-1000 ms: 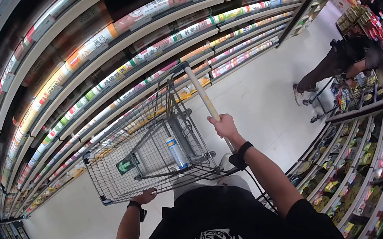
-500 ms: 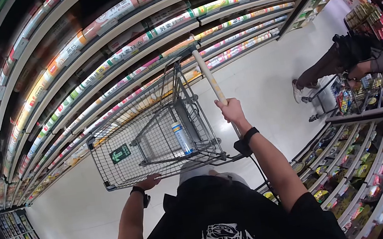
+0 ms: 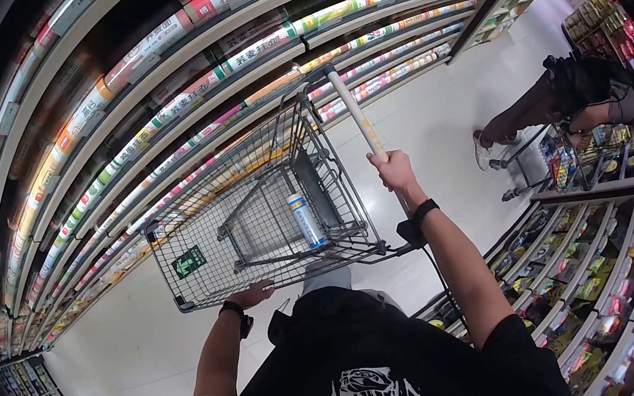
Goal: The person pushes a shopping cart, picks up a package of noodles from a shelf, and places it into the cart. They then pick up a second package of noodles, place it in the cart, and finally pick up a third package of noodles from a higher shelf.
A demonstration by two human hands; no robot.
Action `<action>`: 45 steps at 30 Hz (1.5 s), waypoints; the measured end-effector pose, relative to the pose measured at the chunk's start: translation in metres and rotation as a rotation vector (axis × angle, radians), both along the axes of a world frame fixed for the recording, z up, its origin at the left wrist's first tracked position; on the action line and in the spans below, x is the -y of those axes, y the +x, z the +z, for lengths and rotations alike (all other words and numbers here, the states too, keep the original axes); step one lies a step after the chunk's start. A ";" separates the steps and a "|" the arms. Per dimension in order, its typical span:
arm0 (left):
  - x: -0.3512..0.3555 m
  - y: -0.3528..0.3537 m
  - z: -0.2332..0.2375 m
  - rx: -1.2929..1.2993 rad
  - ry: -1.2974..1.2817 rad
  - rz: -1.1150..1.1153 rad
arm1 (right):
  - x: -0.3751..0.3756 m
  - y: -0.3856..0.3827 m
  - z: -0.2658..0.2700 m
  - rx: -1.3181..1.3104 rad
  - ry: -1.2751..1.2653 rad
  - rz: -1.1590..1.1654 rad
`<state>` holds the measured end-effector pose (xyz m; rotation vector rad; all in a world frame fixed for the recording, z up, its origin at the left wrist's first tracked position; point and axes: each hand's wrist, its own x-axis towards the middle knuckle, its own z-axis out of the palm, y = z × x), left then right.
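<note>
My right hand (image 3: 395, 173) is wrapped round the pale handle bar (image 3: 358, 115) of a wire shopping cart (image 3: 252, 199). Inside the cart lies a white and blue cylindrical pack (image 3: 306, 221) with a yellow band near its top. A green sign (image 3: 188, 262) hangs on the cart's front mesh. My left hand (image 3: 253, 293) is right at the cart's near side rim, fingers loosely stretched along it. Dark bands circle both wrists.
Shelves of packaged noodles (image 3: 181, 95) curve along the cart's far side. More shelves of bagged goods (image 3: 587, 273) stand at lower right. Another person (image 3: 531, 107) stands at the right beside a second loaded cart (image 3: 571, 158). Pale floor (image 3: 135, 345) lies around my cart.
The noodle shelves have shifted left in view. The cart has turned slightly, its handle and my right hand a little further right. My left hand has slid slightly right along the rim.
</note>
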<state>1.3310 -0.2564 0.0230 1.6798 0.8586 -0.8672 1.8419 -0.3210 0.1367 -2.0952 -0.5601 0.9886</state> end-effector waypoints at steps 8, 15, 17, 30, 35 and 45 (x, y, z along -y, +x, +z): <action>-0.024 0.035 -0.031 -0.060 -0.201 0.037 | -0.021 0.042 -0.001 0.008 -0.019 0.003; -0.033 0.065 -0.028 0.094 -0.332 0.157 | -0.040 0.074 0.002 0.029 -0.047 -0.020; -0.030 0.056 -0.059 0.096 -0.315 0.143 | -0.044 0.083 -0.001 0.039 -0.061 -0.021; -0.037 0.151 0.005 -0.099 -0.300 0.158 | -0.056 0.142 0.005 -0.005 -0.018 0.004; -0.015 0.172 -0.012 -0.083 -0.073 0.127 | -0.055 0.176 0.008 -0.072 0.019 0.059; 0.043 0.224 -0.044 0.084 0.304 0.237 | -0.040 0.250 0.000 -0.168 0.136 0.115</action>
